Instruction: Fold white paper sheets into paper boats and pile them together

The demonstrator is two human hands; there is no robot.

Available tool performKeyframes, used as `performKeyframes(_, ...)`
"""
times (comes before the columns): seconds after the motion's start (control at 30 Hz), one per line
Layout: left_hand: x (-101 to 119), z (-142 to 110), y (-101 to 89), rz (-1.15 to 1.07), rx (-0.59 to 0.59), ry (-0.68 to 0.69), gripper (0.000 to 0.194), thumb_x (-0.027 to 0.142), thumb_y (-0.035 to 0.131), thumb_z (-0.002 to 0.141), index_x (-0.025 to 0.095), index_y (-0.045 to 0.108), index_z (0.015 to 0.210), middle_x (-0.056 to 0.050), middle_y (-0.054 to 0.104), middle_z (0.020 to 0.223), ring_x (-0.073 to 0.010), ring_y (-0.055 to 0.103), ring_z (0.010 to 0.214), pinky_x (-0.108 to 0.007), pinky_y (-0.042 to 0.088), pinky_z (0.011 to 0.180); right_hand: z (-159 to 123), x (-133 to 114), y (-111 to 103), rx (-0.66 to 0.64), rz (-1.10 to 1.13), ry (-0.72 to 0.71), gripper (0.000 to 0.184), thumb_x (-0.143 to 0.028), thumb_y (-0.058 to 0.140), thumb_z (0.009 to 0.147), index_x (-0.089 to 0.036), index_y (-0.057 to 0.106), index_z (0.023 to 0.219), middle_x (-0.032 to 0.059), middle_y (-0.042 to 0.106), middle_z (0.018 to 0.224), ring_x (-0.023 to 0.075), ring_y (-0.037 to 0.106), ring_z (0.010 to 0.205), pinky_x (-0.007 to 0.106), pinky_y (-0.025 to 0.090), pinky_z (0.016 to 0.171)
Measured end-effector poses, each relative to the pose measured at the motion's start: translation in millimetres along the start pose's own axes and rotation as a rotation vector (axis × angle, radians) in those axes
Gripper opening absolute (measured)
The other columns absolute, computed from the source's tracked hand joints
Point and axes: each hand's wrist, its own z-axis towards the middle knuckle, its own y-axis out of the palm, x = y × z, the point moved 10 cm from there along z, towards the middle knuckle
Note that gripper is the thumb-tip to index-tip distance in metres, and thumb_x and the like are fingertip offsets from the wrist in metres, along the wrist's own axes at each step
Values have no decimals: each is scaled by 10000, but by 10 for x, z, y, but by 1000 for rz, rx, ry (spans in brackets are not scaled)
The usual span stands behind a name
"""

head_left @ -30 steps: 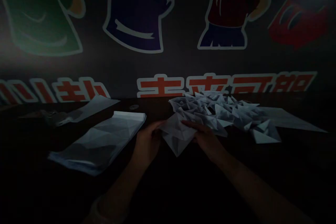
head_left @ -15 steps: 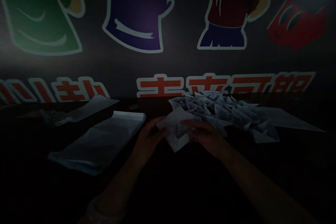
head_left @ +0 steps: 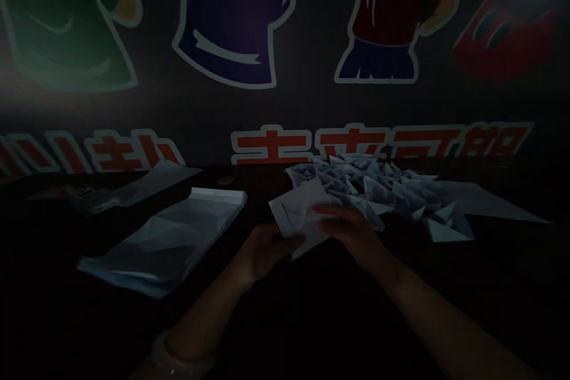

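Observation:
A folded sheet of white paper (head_left: pixel 296 214) is held between my hands, above the dark table's near side. My left hand (head_left: pixel 265 252) grips its lower left corner, and my right hand (head_left: pixel 350 231) presses its fingers on the right part. Just behind my right hand lies a heap of folded white paper pieces (head_left: pixel 369 187), many with pointed corners. A flat stack of white paper (head_left: pixel 167 243) lies to the left of my left hand, not touching it.
A loose white sheet (head_left: pixel 485 202) extends from the heap's right side. Another sheet (head_left: pixel 155 184) and a dark object (head_left: pixel 75 193) lie at the back left, with a small round disc (head_left: pixel 226 180) nearby. Behind the dark table (head_left: pixel 133 175) stands a wall with cartoon figures and red lettering.
The folded paper has been turned and now sits flatter and lower between my hands. My left hand has moved slightly right and down, and the paper's point no longer hangs downward.

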Motion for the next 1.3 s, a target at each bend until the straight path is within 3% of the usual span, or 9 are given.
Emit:
performKeyframes(0.13, 22, -17, 92, 121, -77, 8, 252, 398, 670, 755, 151, 710, 728, 3, 667, 642, -129, 561, 577, -229, 396, 556, 38, -17, -106, 103, 120, -37, 246, -361, 747, 697, -307, 764, 937, 16, 746, 1012, 262, 632, 1047, 439, 445, 955)
performKeyframes(0.3, 93, -21, 88, 167, -17, 48, 305, 443, 637, 780, 161, 711, 869, -5, 693, 740, -149, 601, 647, -239, 432, 599, 112, 190, -261, 235, 333, 43, 240, -351, 763, 660, -293, 770, 893, 12, 747, 1025, 270, 615, 1089, 445, 406, 1003)
performKeyframes(0.47, 5, 9, 57, 147, 24, -5, 366, 510, 598, 794, 161, 658, 702, -5, 653, 628, -136, 590, 593, -222, 421, 545, 132, 259, -314, 237, 383, 80, 286, -376, 778, 654, -289, 761, 926, 18, 737, 1054, 273, 614, 1093, 439, 422, 986)
performKeyframes(0.6, 32, 31, -125, 120, 159, 18, 338, 481, 605, 788, 173, 642, 654, -7, 661, 617, -128, 587, 570, -222, 426, 540, 121, 199, -200, 141, 407, 77, 261, -386, 791, 664, -287, 763, 903, 28, 734, 1056, 260, 625, 1074, 419, 472, 944)
performKeyframes(0.7, 62, 12, -295, 80, 283, 38, 308, 467, 600, 787, 181, 662, 692, -16, 691, 659, -133, 602, 572, -233, 448, 546, 110, 232, -44, 27, 426, 124, 258, -388, 797, 664, -253, 768, 882, 46, 742, 984, 233, 674, 911, 395, 540, 823)
performKeyframes(0.83, 65, 23, -262, 105, 204, 47, 326, 484, 642, 758, 165, 695, 714, -32, 701, 677, -163, 628, 615, -259, 482, 583, 132, 310, -62, 34, 350, 126, 286, -395, 797, 660, -203, 770, 870, 56, 742, 837, 191, 676, 745, 358, 552, 729)
performKeyframes(0.9, 101, 24, -273, 51, 191, 87, 334, 475, 643, 765, 165, 709, 868, -41, 715, 762, -182, 645, 679, -269, 495, 602, 156, 326, -137, 68, 254, 100, 285, -399, 786, 670, -196, 771, 869, 60, 739, 830, 182, 665, 729, 344, 541, 710)
performKeyframes(1.03, 239, -45, -558, -118, 380, 222, 507, 397, 596, 810, 224, 542, 1284, -28, 705, 898, -186, 654, 811, -285, 505, 682, 191, 345, -204, 50, 115, 75, 308, -418, 745, 709, -183, 769, 906, 64, 727, 785, 168, 644, 667, 343, 526, 668)
performKeyframes(1.3, 287, -62, -641, 102, 347, 158, 355, 335, 659, 733, 213, 715, 1061, -31, 734, 820, -193, 655, 757, -337, 500, 770, 169, 295, -109, -135, 119, 91, 302, -414, 711, 764, -220, 748, 993, 39, 725, 809, 144, 635, 687, 304, 508, 675)
